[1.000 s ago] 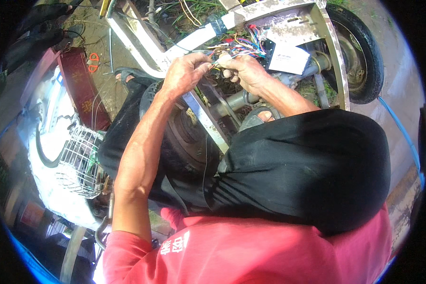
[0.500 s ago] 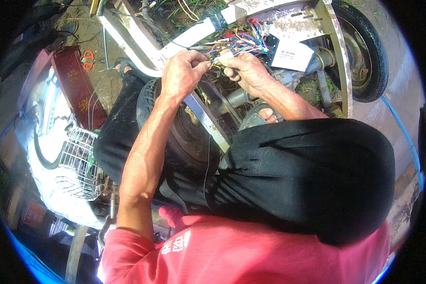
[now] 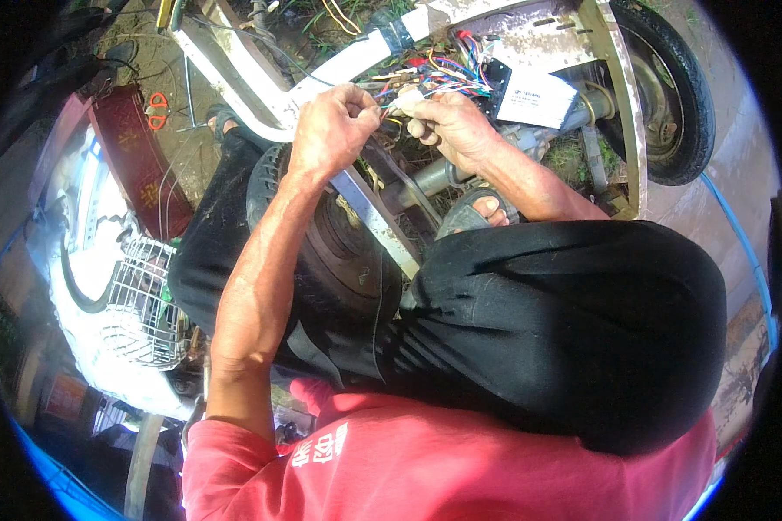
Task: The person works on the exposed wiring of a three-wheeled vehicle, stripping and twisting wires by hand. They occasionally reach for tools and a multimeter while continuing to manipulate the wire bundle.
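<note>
My left hand (image 3: 330, 135) is closed in a pinch on a thin wire at the fingertips. Close beside it, my right hand (image 3: 457, 132) pinches a pale plastic connector (image 3: 407, 101) between thumb and forefinger, its other fingers curled. The wire runs across the small gap between the two hands. Just beyond them lies a loose bundle of coloured wires (image 3: 460, 76), red, blue, white and yellow. These wires lead to a dark box with a white label (image 3: 534, 97), right of the bundle. The wire ends inside my fingers are hidden.
A white metal frame (image 3: 347, 65) surrounds the wiring, with one wheel (image 3: 656, 95) at far right and a tyre (image 3: 321, 243) by my legs. Orange-handled scissors (image 3: 157, 111) lie on the ground at left. A wire basket (image 3: 148, 300) stands nearer, on a white body panel.
Both hands have shifted slightly to the left and keep their pinches. The gap between the fingertips looks a little wider.
</note>
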A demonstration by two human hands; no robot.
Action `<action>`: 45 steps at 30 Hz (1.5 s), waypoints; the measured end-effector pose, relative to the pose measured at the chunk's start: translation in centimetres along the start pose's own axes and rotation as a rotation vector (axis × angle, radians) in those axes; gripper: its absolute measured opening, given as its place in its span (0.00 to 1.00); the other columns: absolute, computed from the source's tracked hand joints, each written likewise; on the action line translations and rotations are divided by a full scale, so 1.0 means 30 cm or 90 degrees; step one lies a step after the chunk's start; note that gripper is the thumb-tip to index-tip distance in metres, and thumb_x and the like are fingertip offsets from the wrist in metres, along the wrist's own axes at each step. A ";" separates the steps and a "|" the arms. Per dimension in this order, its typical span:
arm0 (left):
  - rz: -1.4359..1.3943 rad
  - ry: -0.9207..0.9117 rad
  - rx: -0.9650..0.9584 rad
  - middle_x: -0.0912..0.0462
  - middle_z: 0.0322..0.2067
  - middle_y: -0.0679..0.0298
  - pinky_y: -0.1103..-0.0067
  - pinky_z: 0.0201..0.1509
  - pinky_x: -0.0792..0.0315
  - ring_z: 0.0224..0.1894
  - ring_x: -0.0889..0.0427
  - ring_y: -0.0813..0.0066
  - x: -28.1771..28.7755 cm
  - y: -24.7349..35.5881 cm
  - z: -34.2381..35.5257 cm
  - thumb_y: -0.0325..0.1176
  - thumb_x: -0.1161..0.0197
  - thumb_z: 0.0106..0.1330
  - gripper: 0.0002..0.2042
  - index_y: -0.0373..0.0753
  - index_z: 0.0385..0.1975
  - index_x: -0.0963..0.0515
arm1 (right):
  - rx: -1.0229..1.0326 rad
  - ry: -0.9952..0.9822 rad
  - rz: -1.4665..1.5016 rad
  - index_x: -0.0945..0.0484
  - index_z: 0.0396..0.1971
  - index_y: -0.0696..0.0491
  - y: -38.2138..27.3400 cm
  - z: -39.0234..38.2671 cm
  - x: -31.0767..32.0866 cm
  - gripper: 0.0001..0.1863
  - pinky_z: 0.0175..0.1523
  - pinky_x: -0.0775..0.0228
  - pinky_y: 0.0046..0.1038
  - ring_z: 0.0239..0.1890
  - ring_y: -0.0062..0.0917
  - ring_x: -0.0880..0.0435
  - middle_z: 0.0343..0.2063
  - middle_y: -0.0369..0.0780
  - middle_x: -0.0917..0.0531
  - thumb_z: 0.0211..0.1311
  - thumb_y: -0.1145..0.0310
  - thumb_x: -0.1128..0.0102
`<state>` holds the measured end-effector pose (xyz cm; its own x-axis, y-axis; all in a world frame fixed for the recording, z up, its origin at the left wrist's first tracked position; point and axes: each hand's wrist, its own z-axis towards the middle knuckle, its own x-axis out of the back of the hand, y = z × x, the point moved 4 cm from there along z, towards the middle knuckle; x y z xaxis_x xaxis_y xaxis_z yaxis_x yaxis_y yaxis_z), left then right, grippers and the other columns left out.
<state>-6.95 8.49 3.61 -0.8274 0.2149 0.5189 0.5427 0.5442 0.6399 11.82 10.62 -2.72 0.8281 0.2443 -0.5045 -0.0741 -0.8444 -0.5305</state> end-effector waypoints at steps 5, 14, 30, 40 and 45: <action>0.055 0.061 -0.113 0.14 0.29 0.56 0.71 0.40 0.22 0.31 0.14 0.67 0.002 -0.004 -0.018 0.33 0.32 0.62 0.09 0.35 0.36 0.15 | -0.018 -0.003 0.017 0.16 0.45 0.60 -0.008 -0.007 -0.012 0.13 0.27 0.43 0.14 0.25 0.10 0.26 0.28 0.30 0.18 0.71 0.66 0.37; -0.075 0.037 -0.053 0.15 0.28 0.67 0.78 0.37 0.23 0.29 0.19 0.80 -0.008 -0.063 -0.013 0.33 0.32 0.70 0.08 0.34 0.40 0.15 | -0.099 0.044 -0.093 0.15 0.38 0.54 -0.011 0.004 -0.039 0.13 0.26 0.43 0.16 0.24 0.10 0.28 0.28 0.29 0.17 0.69 0.58 0.33; -0.230 0.135 0.168 0.11 0.33 0.59 0.76 0.35 0.20 0.29 0.15 0.77 -0.123 -0.064 -0.193 0.31 0.30 0.66 0.13 0.32 0.47 0.14 | -0.120 0.032 -0.169 0.17 0.28 0.53 0.006 -0.012 -0.033 0.14 0.22 0.46 0.18 0.19 0.11 0.30 0.20 0.30 0.21 0.67 0.57 0.33; -0.017 0.223 -0.040 0.17 0.31 0.58 0.71 0.39 0.21 0.31 0.14 0.65 -0.143 -0.030 -0.179 0.30 0.29 0.62 0.05 0.37 0.35 0.16 | -0.012 0.038 -0.062 0.16 0.26 0.55 0.097 -0.012 -0.031 0.12 0.27 0.36 0.21 0.22 0.15 0.26 0.22 0.32 0.19 0.61 0.61 0.28; 0.011 0.223 -0.034 0.17 0.31 0.59 0.70 0.38 0.21 0.30 0.14 0.65 -0.157 -0.046 -0.175 0.29 0.30 0.61 0.05 0.37 0.34 0.16 | 0.011 0.088 -0.114 0.16 0.27 0.55 0.089 -0.033 -0.039 0.12 0.29 0.33 0.22 0.24 0.14 0.23 0.23 0.32 0.17 0.61 0.60 0.30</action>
<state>-3.04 2.47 3.24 -0.7226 -0.0725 0.6874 0.5714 0.4970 0.6531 11.21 7.60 -2.87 0.8971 0.3206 -0.3040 0.0724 -0.7854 -0.6147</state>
